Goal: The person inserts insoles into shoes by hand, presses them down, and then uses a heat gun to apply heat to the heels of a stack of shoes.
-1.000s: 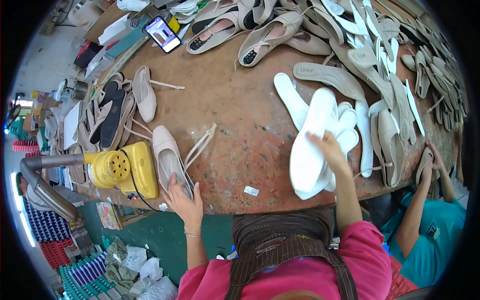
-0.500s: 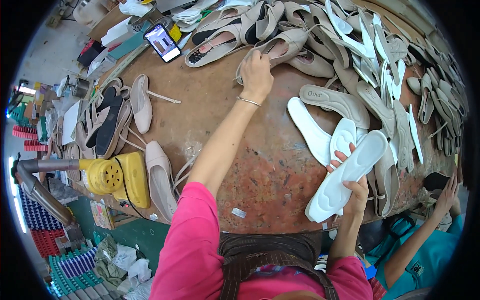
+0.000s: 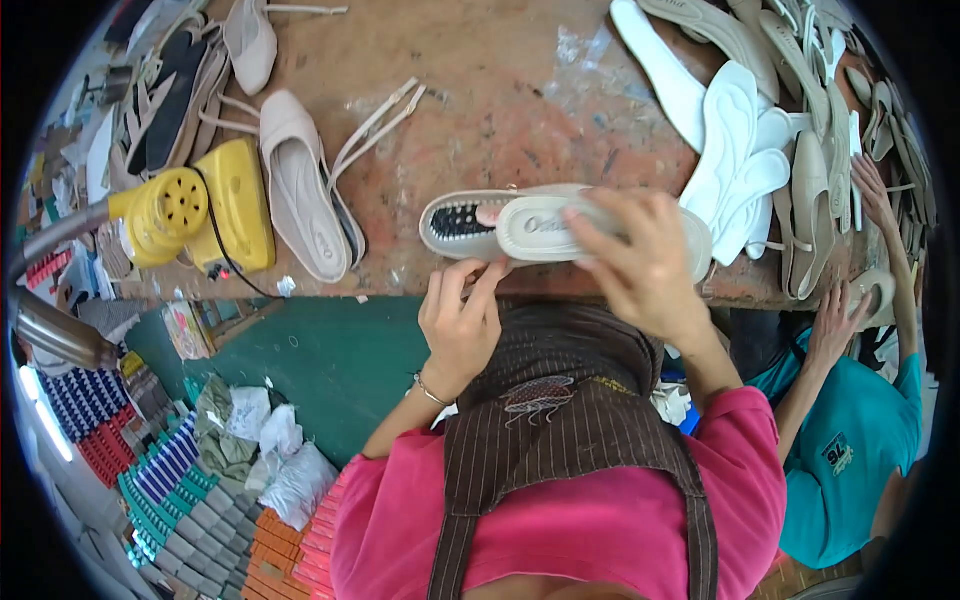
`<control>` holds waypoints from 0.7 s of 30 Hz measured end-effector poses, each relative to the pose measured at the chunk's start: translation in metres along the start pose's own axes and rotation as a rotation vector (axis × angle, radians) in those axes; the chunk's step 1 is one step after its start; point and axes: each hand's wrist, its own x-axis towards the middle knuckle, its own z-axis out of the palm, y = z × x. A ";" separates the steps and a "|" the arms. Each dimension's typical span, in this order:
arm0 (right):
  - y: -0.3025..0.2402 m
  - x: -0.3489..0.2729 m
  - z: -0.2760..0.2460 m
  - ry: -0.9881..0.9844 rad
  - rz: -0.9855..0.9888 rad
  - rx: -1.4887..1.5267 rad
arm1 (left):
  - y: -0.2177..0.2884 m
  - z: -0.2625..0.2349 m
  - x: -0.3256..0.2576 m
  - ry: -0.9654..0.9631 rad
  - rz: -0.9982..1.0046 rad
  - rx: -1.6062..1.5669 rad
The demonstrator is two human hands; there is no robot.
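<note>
A beige shoe [image 3: 430, 222] lies sideways at the table's near edge, its heel to the left, with a dark dotted inner bottom showing. My left hand [image 3: 460, 325] pinches the shoe's near rim by the heel, fingers closed. Above the shoe my right hand [image 3: 650, 265], a little blurred, grips a beige insole [image 3: 540, 230]. Its printed heel end points left and partly covers the shoe's opening. My right fingers hide the insole's middle, and the shoe's toe is mostly covered.
Left, a beige slingback [image 3: 300, 190] stands beside a yellow lamp-like device [image 3: 235, 210]. White-backed insoles [image 3: 720, 140] are heaped at right, near another beige shoe [image 3: 808, 200]. A co-worker in a teal shirt [image 3: 850, 450] handles a shoe [image 3: 875, 297] at far right.
My left hand has come back from the far pile, and a shoe now lies before me. The insole in my right hand has turned printed side up over it. The view has shifted nearer.
</note>
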 end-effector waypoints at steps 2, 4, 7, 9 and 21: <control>-0.007 -0.003 0.031 0.014 0.010 0.016 | 0.001 -0.001 -0.012 0.010 -0.050 -0.091; -0.007 -0.003 0.057 0.041 -0.003 0.042 | -0.001 -0.004 -0.027 -0.008 -0.130 -0.340; -0.009 0.012 0.080 0.082 0.023 0.142 | -0.016 -0.003 -0.024 0.123 -0.496 -0.532; -0.015 0.018 0.090 0.080 0.027 0.173 | -0.035 0.001 -0.008 0.172 -0.621 -0.617; -0.023 0.029 0.111 -0.099 0.063 0.136 | -0.069 0.019 0.026 0.071 -0.707 -0.736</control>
